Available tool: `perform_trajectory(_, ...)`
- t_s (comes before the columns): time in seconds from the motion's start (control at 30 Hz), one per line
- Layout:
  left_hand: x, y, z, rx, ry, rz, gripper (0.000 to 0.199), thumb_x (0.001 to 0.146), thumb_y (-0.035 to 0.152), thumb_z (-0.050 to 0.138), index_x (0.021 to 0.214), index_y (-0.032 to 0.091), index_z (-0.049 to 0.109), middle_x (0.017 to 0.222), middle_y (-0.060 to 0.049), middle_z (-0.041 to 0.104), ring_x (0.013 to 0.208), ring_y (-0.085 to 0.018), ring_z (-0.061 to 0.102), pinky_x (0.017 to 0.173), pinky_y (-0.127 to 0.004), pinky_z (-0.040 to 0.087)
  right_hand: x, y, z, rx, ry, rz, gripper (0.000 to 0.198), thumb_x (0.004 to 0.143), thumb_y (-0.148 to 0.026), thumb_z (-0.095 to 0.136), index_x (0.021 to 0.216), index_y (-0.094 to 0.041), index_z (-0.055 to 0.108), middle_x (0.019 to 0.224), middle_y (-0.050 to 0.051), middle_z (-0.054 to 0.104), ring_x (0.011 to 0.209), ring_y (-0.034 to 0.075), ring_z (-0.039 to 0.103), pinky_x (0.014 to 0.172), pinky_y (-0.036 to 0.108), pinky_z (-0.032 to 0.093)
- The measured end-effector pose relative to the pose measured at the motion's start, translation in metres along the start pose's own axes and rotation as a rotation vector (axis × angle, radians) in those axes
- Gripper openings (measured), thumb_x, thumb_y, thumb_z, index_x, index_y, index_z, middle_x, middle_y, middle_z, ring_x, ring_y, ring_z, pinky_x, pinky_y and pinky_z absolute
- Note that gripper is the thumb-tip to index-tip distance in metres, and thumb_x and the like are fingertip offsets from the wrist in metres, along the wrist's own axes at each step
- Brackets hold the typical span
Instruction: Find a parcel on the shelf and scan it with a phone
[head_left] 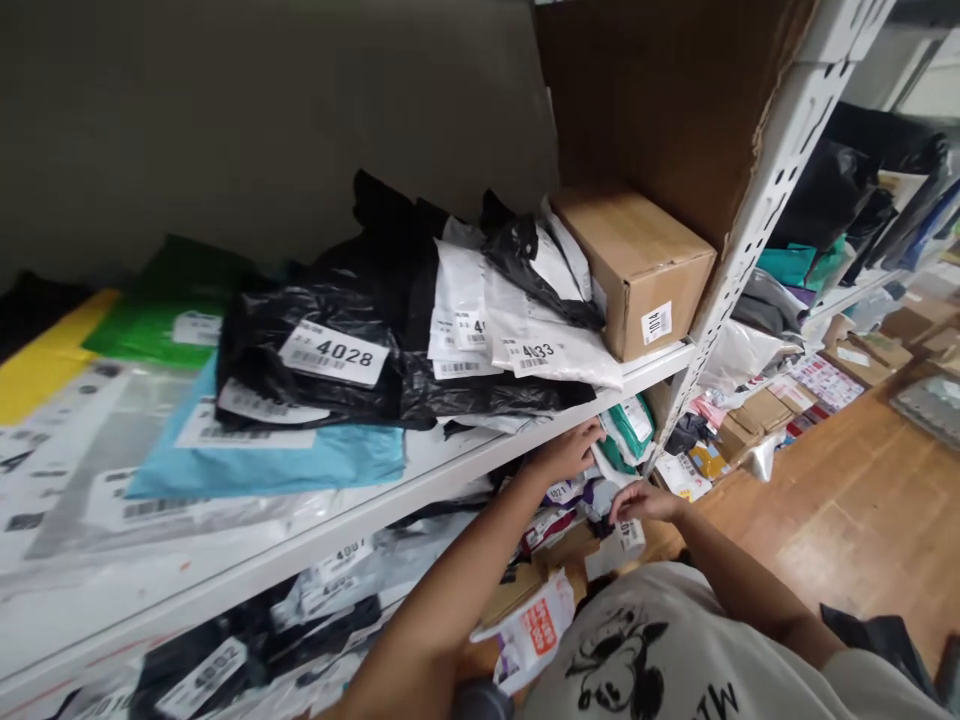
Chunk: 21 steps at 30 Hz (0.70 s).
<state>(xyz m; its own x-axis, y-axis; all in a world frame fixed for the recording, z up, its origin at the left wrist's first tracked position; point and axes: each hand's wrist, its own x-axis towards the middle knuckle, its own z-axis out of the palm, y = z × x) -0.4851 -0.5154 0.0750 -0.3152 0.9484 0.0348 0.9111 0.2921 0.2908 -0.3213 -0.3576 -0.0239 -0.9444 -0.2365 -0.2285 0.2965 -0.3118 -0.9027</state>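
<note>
Left grip (574, 450), below the front edge of the upper shelf: fingers bent and close together beside a white-edged green packet (636, 422); whether they are closed on its white edge cannot be told. Right grip (643, 502), lower and nearer the body: fingers partly curled, their tips next to a small white labelled packet (621, 548); a hold on it cannot be confirmed. The green packet lies beyond both hands, near the foot of the visible white perforated post (750, 220); the small white packet lies below the right fingers, above a cardboard surface. Nearer the body, a white bag with orange print (536, 630) lies tilted beside the grey printed shirt (667, 640).

Above the hands, the upper shelf (300, 560) bears, from right to left, a closed cardboard box (660, 270) labelled 1014, white packets (540, 340), one apparently marked 4033, and a black parcel (322, 330) labelled 4028. The black parcel overlaps a light-blue packet (360, 465); green (161, 310) and yellow (56, 345) packaging lies farther left. Beneath, further labelled parcels (202, 675) are partly hidden by the left forearm. At right, more packages border a wooden floor (832, 500).
</note>
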Motion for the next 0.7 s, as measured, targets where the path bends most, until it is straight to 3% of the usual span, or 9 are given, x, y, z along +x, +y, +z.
perform_trajectory(0.1,-0.017,-0.006,-0.003,-0.017,-0.028,0.037,0.035,0.081,0.008,0.052,0.105,0.026,0.07,0.116,-0.005,0.059,0.11,-0.021,0.056,0.099,-0.033,0.046,-0.016,0.002,0.002,0.04,0.019,-0.019,0.036,0.066,-0.032,0.084,0.099,-0.02,0.076,0.066,-0.004,0.066,0.059,0.011,0.053,0.058,0.023,0.039)
perform_trajectory(0.2,-0.027,-0.011,-0.01,-0.039,-0.068,0.095,0.043,0.079,0.007,0.053,0.114,0.027,0.07,0.109,-0.004,0.061,0.107,-0.021,0.056,0.099,-0.033,0.045,-0.016,0.009,0.012,0.29,0.174,-0.085,0.051,0.065,-0.034,0.087,0.112,-0.023,0.071,0.068,-0.006,0.064,0.06,0.009,0.052,0.061,0.022,0.041)
perform_trajectory(0.27,-0.023,-0.009,-0.013,-0.058,-0.105,0.136,0.037,0.079,0.01,0.054,0.109,0.024,0.072,0.107,-0.005,0.063,0.106,-0.02,0.056,0.098,-0.032,0.044,-0.008,0.014,0.02,0.434,0.259,-0.101,0.045,0.059,-0.035,0.09,0.098,-0.019,0.074,0.071,-0.003,0.066,0.062,0.01,0.055,0.065,0.024,0.044)
perform_trajectory(0.37,-0.006,-0.002,-0.01,-0.065,-0.141,0.137,0.019,0.084,0.021,0.056,0.083,0.022,0.076,0.105,-0.006,0.065,0.101,-0.02,0.057,0.093,-0.031,0.044,0.011,0.022,0.029,0.478,0.319,-0.092,0.039,0.057,-0.044,0.09,0.079,-0.017,0.072,0.068,-0.001,0.066,0.063,0.012,0.057,0.067,0.027,0.047)
perform_trajectory(0.43,0.004,0.004,-0.004,-0.053,-0.163,0.11,0.023,0.086,0.028,0.057,0.073,0.023,0.075,0.094,-0.004,0.068,0.095,-0.02,0.057,0.091,-0.033,0.043,0.024,0.027,0.033,0.488,0.363,-0.084,0.042,0.054,-0.047,0.09,0.073,-0.017,0.069,0.065,-0.001,0.065,0.061,0.012,0.056,0.065,0.027,0.047)
perform_trajectory(0.53,0.011,0.013,0.004,-0.006,-0.184,0.033,0.018,0.084,0.035,0.064,0.079,0.025,0.077,0.082,-0.004,0.069,0.093,-0.023,0.057,0.09,-0.037,0.042,0.04,0.034,0.037,0.475,0.439,-0.089,0.044,0.05,-0.047,0.091,0.069,-0.016,0.066,0.061,-0.001,0.063,0.057,0.011,0.053,0.06,0.026,0.045)
perform_trajectory(0.7,0.006,0.027,0.006,0.119,-0.167,-0.091,0.019,0.083,0.034,0.066,0.089,0.018,0.075,0.104,-0.013,0.066,0.106,-0.03,0.055,0.094,-0.042,0.041,0.055,0.044,0.046,0.392,0.623,-0.151,0.045,0.066,-0.054,0.079,0.06,-0.017,0.056,0.051,-0.005,0.052,0.051,0.008,0.043,0.054,0.024,0.036)
